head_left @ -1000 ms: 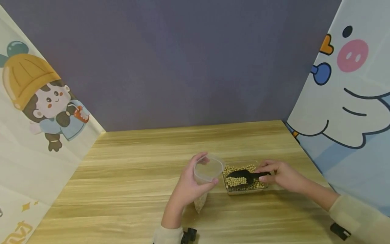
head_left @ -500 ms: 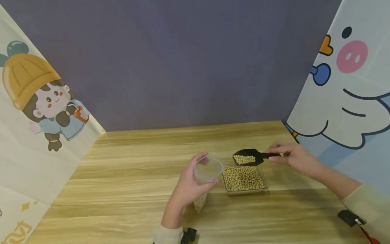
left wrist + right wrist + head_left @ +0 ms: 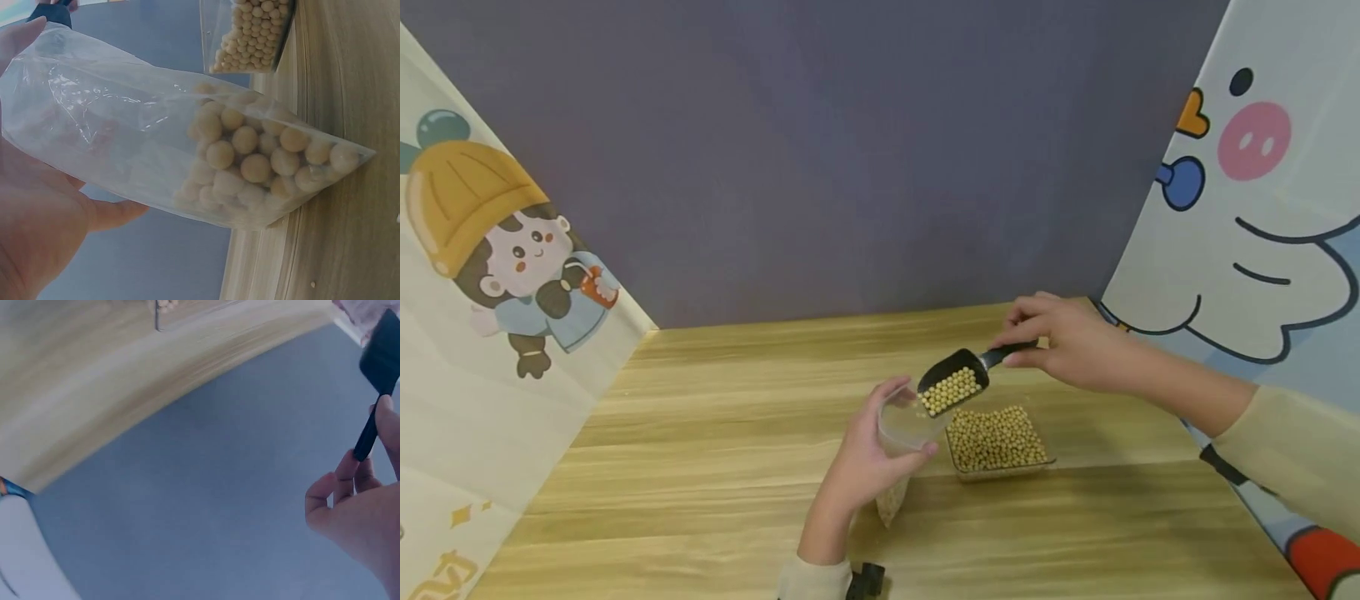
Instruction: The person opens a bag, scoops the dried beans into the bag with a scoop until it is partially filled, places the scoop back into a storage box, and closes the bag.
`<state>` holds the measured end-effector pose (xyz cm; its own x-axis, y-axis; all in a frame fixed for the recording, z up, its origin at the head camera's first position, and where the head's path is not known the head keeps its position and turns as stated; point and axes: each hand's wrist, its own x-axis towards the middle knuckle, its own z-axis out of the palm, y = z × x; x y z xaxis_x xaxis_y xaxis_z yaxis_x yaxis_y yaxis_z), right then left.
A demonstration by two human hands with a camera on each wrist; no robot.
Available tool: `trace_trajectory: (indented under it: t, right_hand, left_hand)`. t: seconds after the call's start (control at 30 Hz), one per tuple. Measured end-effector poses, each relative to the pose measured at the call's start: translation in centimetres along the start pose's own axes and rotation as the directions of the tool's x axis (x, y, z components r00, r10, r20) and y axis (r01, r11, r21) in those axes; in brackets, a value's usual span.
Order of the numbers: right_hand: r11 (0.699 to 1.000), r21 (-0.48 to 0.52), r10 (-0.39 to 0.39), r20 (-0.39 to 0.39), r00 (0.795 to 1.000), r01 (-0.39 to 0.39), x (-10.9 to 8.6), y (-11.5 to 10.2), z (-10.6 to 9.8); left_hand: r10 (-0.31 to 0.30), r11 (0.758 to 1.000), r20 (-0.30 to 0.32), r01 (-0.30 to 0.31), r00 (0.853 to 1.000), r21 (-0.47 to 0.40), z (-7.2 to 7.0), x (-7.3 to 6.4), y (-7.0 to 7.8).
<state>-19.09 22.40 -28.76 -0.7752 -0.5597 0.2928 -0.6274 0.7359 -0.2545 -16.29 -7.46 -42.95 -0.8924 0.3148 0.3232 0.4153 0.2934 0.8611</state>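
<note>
A clear plastic bag [image 3: 137,119] is gripped around its spread mouth by my left hand [image 3: 861,462]. Soybeans [image 3: 256,156] fill the pointed bottom of the bag, which hangs down to the wooden tabletop in the left wrist view. My right hand [image 3: 1071,343] pinches the handle of a black scoop [image 3: 942,369] between thumb and fingers. Pale yellow soybeans [image 3: 951,392] lie in the scoop. Its lip tilts down to the left, right over the bag's mouth, and a few beans show at the opening. In the right wrist view the scoop [image 3: 380,359] appears from behind.
A clear rectangular container [image 3: 1006,475] heaped with soybeans stands on the wooden table [image 3: 715,467], just right of the bag. A grey panel [image 3: 865,167] rises behind the table. Cartoon-printed panels [image 3: 1195,275] flank it on both sides.
My right hand has lifted the black scoop out of the container, loaded with soybeans, and moved it left to the bag's mouth, tilting it. My left hand has stayed in place with the bag.
</note>
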Motion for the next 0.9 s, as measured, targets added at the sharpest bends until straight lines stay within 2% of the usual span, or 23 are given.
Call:
trace_trajectory:
  t: [0.23, 0.33, 0.47, 0.57, 0.73, 0.9]
  right_hand:
    - [0.972, -0.176, -0.165, -0.027, 0.986, 0.158, 1.2, -2.4, 0.0]
    - [0.965, -0.198, -0.183, -0.036, 0.983, 0.172, 1.1, -2.7, -0.1]
    - [0.969, -0.194, -0.167, -0.056, 0.984, 0.153, 0.9, -2.3, -0.3]
    - [0.97, -0.205, -0.156, -0.102, 0.983, 0.133, 0.5, -0.9, -0.8]
    - [0.958, -0.272, -0.137, -0.179, 0.974, 0.084, -1.6, 3.4, -0.5]
    - [0.938, -0.341, -0.116, -0.121, 0.986, 0.068, -4.3, 6.7, 2.2]
  left_hand:
    - [-0.017, 1.0, -0.001, 0.017, 1.0, -0.009, 0.0, 0.0, 0.0]
    - [-0.012, 1.0, 0.003, 0.012, 1.0, -0.008, 0.1, -0.1, 0.0]
    - [0.004, 1.0, -0.003, -0.004, 1.0, 0.001, 0.1, -0.1, -0.1]
    - [0.013, 1.0, -0.015, -0.012, 1.0, 0.007, 0.0, -0.1, -0.2]
    - [0.011, 1.0, -0.02, -0.011, 1.0, 0.012, -0.1, -0.1, -0.2]
    - [0.012, 1.0, -0.015, -0.011, 1.0, 0.015, -0.2, -0.1, -0.1]
